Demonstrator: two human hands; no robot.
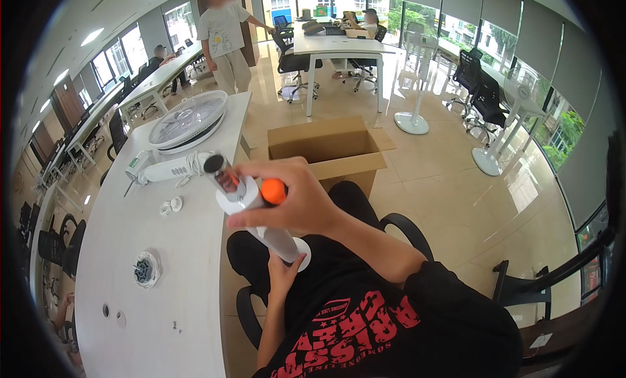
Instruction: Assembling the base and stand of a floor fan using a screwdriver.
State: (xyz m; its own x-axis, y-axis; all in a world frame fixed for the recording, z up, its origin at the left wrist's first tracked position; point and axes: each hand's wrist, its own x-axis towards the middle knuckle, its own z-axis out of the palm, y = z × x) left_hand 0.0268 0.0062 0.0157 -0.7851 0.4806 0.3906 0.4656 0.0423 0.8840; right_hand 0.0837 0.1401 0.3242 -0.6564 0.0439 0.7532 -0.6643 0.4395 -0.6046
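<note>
A white fan pole (279, 242) with a shiny metal tube (223, 172) at its top leans over my lap, tilted up to the left. My right hand (297, 198) wraps its fingers and thumb around the wide white collar near the top. Between that thumb and fingers shows a round orange end (274, 191); the rest of that thing is hidden. Lower down, my left hand (284, 272) is closed around the pole just above its round white lower end (304, 254). The white table (189, 260) stands left of both hands.
On the table lie a fan grille (189, 120), a white fan part with coiled cable (173, 169), small white round parts (171, 206) and a clear bag of dark small parts (147, 269). An open cardboard box (326, 146) stands ahead. Beyond are white stand fans (412, 122) and a standing person (225, 39).
</note>
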